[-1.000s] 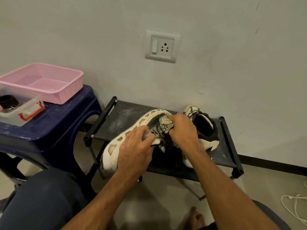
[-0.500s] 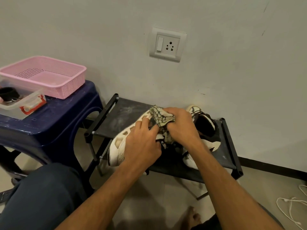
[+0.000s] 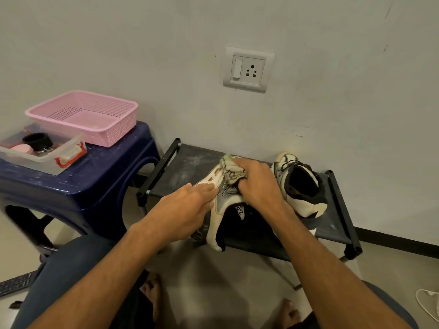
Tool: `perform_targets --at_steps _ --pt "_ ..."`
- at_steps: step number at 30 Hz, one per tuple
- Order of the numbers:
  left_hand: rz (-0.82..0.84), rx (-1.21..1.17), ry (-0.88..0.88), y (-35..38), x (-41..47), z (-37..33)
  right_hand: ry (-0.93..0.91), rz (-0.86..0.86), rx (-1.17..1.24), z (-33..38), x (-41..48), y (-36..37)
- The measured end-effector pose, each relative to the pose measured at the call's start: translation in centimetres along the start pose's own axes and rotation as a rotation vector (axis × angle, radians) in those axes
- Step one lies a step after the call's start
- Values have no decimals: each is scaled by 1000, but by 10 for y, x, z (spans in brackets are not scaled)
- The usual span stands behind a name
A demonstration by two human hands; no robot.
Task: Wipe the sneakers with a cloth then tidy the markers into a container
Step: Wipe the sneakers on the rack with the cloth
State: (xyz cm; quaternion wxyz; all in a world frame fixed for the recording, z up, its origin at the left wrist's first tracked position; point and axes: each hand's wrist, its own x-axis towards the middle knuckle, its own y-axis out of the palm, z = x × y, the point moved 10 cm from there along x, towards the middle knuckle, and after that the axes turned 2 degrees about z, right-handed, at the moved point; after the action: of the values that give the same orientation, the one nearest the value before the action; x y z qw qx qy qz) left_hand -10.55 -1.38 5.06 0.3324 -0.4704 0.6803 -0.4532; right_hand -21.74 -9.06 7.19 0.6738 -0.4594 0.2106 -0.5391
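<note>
A cream and grey sneaker lies tilted on the low black shoe rack, heel toward me. My left hand rests on its left side with fingers stretched along the sole. My right hand grips a crumpled patterned cloth and presses it on the sneaker's toe end. The second sneaker stands upright on the rack to the right, untouched. No markers are visible.
A blue plastic stool stands at left, carrying a pink mesh basket and a clear lidded box with small items inside. A wall socket is above the rack. White cable lies on the floor at right. My bare feet are below.
The sneaker has turned from sole-up to heel toward me. My left hand has straightened along its side, and my right hand has carried the cloth to the toe end.
</note>
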Motion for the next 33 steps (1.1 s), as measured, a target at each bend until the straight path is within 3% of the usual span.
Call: perform_targets --at_steps 3,8,12,17,22,26,31,33 --pt "25 -1 -4 2 -1 1 -138 231 -58 18 -9 29" --pt "25 49 0 11 -1 3 58 108 -128 -10 6 11" --pt "-5 8 67 9 1 -2 -154 273 -80 27 -6 28" --pt "46 142 37 18 -2 -3 21 116 -165 -8 11 16" --pt "-3 92 78 10 -3 -10 -188 271 -125 25 -2 32" --pt "5 175 42 13 -2 -11 -83 154 -158 9 14 25" --pt "-11 99 78 10 -6 -14 -266 357 -137 33 2 41" --pt "6 123 75 12 -5 -14 -210 300 -125 15 7 37"
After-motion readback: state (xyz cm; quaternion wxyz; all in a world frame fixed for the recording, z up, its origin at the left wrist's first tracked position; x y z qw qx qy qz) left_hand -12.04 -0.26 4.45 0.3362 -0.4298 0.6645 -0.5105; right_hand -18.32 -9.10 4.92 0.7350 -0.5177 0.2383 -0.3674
